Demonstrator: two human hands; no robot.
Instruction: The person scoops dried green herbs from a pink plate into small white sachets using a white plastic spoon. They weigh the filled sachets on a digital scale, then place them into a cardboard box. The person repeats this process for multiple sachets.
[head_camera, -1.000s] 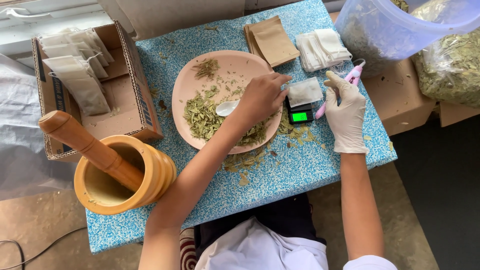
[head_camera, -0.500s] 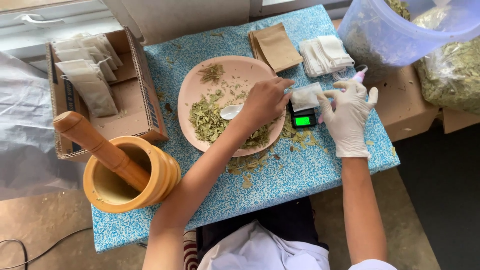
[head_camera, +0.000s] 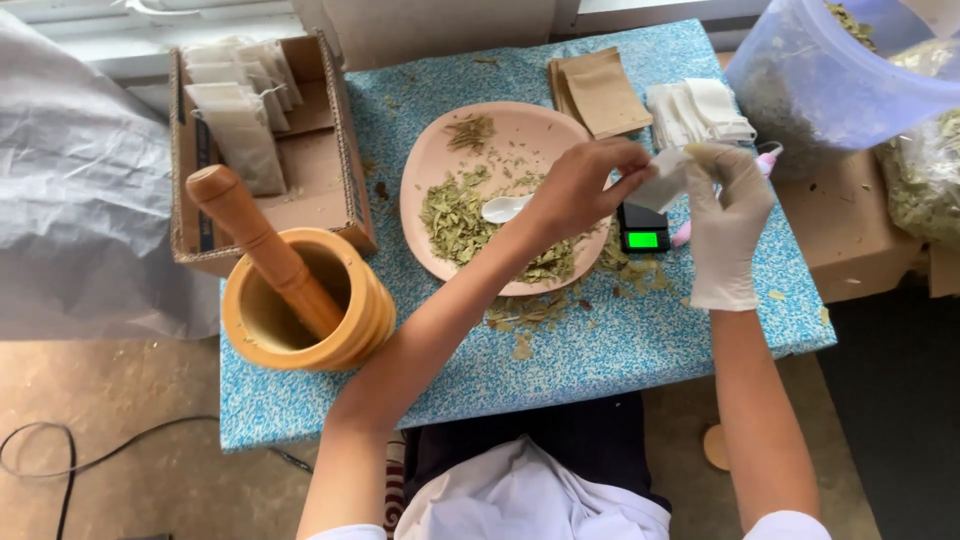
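My bare left hand (head_camera: 578, 188) and my gloved right hand (head_camera: 726, 222) both pinch a small white paper sachet (head_camera: 660, 182), holding it just above a small black scale with a green display (head_camera: 643, 238). Under my left forearm is a pink plate (head_camera: 520, 130) with dried green leaves (head_camera: 455, 215) and a white spoon (head_camera: 503, 208) lying on it. A pink-handled tool (head_camera: 769, 154) sticks out from behind my right hand; I cannot tell whether it is held.
A wooden mortar with pestle (head_camera: 300, 300) stands at the front left of the blue patterned table (head_camera: 620, 350). Behind it is a cardboard box of filled sachets (head_camera: 240, 130). Brown pouches (head_camera: 600, 95), empty white sachets (head_camera: 700, 110) and a plastic tub of leaves (head_camera: 830, 80) are at the back right. Crumbs lie near the scale.
The sachet lay on the scale; both hands have now lifted it. My left hand left the spoon on the plate and moved right. My right hand closed in from the pink tool.
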